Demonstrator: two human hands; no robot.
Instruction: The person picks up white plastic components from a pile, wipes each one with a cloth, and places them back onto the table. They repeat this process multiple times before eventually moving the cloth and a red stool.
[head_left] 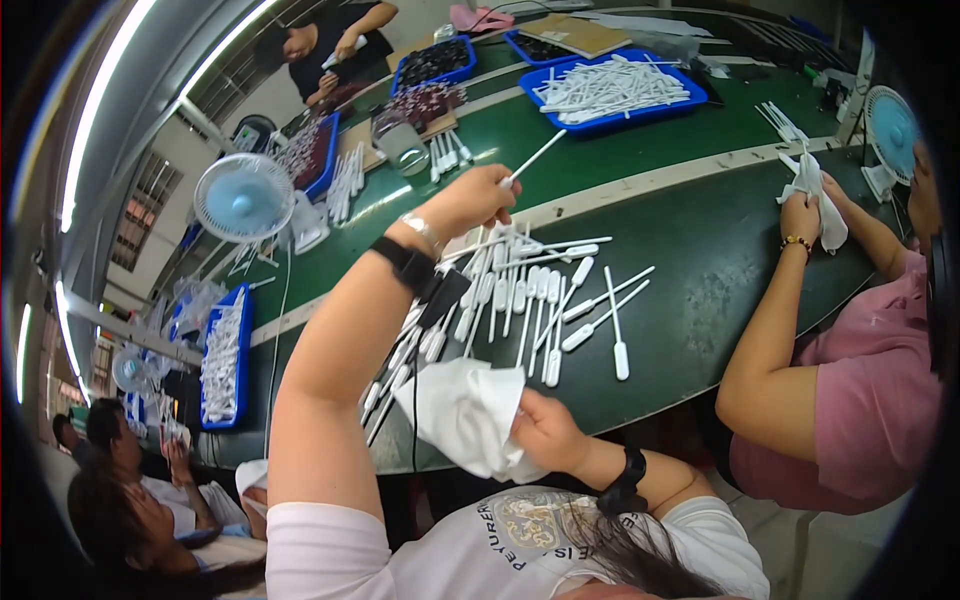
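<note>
**Pipette up in left hand, cloth in right**

Left hand [478,200] raised over the green table [720,250], fingers pinched shut on one white plastic pipette [533,159], stem pointing far-right. Right hand [545,432] near the body, fingers curled closed round a white cloth [462,410] that hangs to its left. Pile of loose pipettes [530,295] lies on the table just beyond, btwn the two hands. Far side: blue tray [610,90] w/ more pipettes. Right: a co-worker's hand [800,215] holding a cloth. Far-left: small blue fan [243,197].
</note>
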